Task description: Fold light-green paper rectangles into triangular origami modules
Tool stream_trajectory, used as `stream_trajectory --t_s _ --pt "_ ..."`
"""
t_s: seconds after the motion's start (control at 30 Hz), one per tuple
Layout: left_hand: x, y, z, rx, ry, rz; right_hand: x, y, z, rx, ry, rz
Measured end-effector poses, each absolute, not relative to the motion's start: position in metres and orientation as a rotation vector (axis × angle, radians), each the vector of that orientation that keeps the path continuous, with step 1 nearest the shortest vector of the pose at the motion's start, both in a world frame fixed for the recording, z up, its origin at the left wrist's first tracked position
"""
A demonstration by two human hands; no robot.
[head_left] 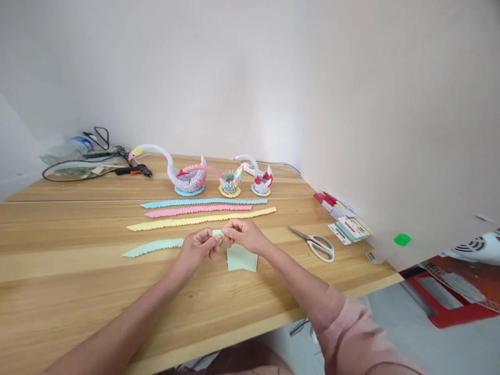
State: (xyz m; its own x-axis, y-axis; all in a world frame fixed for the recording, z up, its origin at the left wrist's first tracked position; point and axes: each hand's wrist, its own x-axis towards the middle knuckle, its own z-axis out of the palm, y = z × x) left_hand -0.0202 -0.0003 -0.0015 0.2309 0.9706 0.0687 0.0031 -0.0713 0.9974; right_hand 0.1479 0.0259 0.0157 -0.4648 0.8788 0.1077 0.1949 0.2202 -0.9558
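Note:
Fingertips of my left hand [201, 244] and my right hand [242, 234] meet over the table, pinching a small piece of light green paper [217, 232] between them. Partly under my right hand lies a larger light green paper sheet or stack [242, 260]. To the left, a light green chain of folded paper pieces [153, 247] runs toward my left hand, which hides its right end. Beyond my hands stretch a yellow folded chain [199, 219], a pink one [197, 210] and a blue one [203, 201], roughly parallel.
Behind the chains stand a large paper swan [189, 181], a small multicoloured paper swan [230, 183] and a small white-and-red one [262, 183]. Scissors [318, 245] lie right, near paper packs [349, 229]. Glue guns [133, 170] with cords sit back left. A wall borders the right.

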Motion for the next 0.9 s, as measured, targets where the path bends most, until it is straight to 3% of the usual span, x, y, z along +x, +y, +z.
stream_trajectory --t_s 0.17,0.37,0.7,0.9 --pt "-0.020 0.001 -0.004 1.325 1.069 1.165 0.134 0.026 0.009 -1.066 -1.763 1.056" --pt "-0.022 0.000 -0.007 1.422 1.120 1.108 0.134 0.024 0.004 -0.989 -1.635 1.280" --pt "-0.020 -0.002 0.000 1.375 1.103 1.010 0.139 0.028 -0.001 -1.057 -1.516 1.171" --pt "-0.022 -0.001 -0.003 1.356 1.132 1.034 0.139 0.027 0.002 -0.958 -1.549 1.327"
